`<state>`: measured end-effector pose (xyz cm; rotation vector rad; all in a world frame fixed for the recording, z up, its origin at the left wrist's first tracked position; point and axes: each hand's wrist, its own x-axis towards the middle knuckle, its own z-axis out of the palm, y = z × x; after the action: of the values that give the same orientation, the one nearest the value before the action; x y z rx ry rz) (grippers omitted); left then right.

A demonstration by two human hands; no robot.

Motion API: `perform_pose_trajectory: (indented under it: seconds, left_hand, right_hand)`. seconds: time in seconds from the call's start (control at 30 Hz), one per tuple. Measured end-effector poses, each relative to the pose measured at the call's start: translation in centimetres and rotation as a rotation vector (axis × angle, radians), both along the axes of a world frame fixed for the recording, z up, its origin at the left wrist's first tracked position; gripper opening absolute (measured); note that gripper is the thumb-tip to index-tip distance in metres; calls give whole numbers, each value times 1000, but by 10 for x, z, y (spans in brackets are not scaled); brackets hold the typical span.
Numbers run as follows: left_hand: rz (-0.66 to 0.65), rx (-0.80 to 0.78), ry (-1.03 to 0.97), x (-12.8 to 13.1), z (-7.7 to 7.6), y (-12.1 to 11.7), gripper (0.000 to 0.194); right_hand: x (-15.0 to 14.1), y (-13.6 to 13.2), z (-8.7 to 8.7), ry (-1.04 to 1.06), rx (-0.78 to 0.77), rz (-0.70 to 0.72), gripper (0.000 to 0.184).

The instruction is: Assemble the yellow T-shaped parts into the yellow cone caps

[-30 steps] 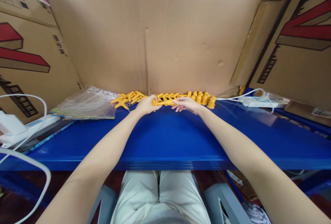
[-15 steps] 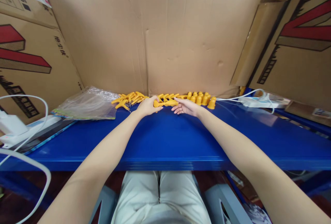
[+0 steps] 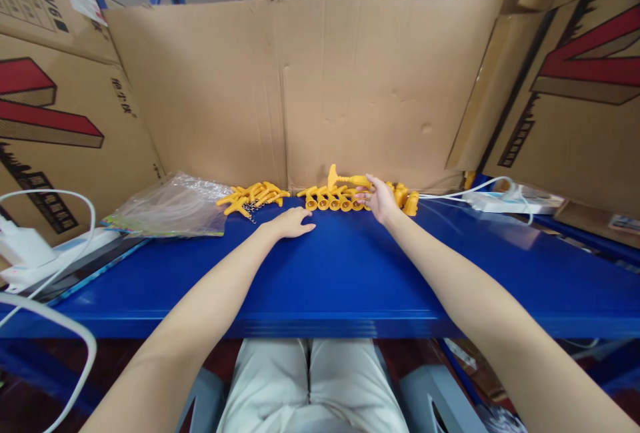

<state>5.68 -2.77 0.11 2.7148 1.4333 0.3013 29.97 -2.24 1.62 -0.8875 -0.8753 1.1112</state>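
Note:
My right hand [image 3: 381, 199] pinches a yellow plastic T-shaped piece [image 3: 345, 179] and holds it just above a row of several yellow plastic pieces [image 3: 334, 201] at the back of the blue shelf [image 3: 350, 266]. My left hand [image 3: 291, 224] lies flat on the blue surface with fingers stretched out, holding nothing, a little in front of the row. A second heap of yellow T-shaped pieces [image 3: 253, 195] with a small chain lies to the left. More yellow cap-like pieces [image 3: 406, 198] stand right of my right hand.
A clear plastic bag [image 3: 173, 206] lies at the left. A brown cardboard sheet [image 3: 310, 86] stands as a back wall, with printed cartons on both sides. White cables and a power strip [image 3: 505, 198] lie at the right, a white charger [image 3: 20, 246] at the left.
My right hand lifted one yellow piece and moved right and back. My left hand let go of the pieces and came down flat on the shelf. The camera tilted slightly.

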Motion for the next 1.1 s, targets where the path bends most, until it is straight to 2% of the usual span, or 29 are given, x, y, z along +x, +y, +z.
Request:
perform_pose_trajectory:
  seconds: [0.07, 0.17, 0.33, 0.47, 0.67, 0.8, 0.93, 1.1]
  left_hand:
    - [-9, -14, 83, 0, -3, 3, 49]
    - [-20, -9, 121, 0, -4, 4, 51]
    - [8, -13, 149, 2, 0, -1, 53]
    - [47, -32, 195, 6, 7, -9, 53]
    - [382, -60, 371, 2, 17, -16, 55]
    - [439, -78, 358, -6, 17, -12, 56]
    - [410, -91, 291, -8, 13, -7, 54]
    - [396, -77, 259, -8, 7, -2, 52]
  right_hand:
    - [4, 5, -4, -2, 33, -89, 12]
    - [6, 14, -10, -117, 124, -174, 18]
    - [-10, 27, -17, -532, 397, -268, 33]
    - [-40, 33, -19, -989, 550, -207, 35]
    - [-89, 39, -17, -1577, 634, -61, 35]
    - [-111, 38, -18, -1951, 652, -46, 34]
    - [-119, 37, -22, -2044, 600, -86, 34]
    - [-113, 39, -32, -1935, 508, -64, 40]
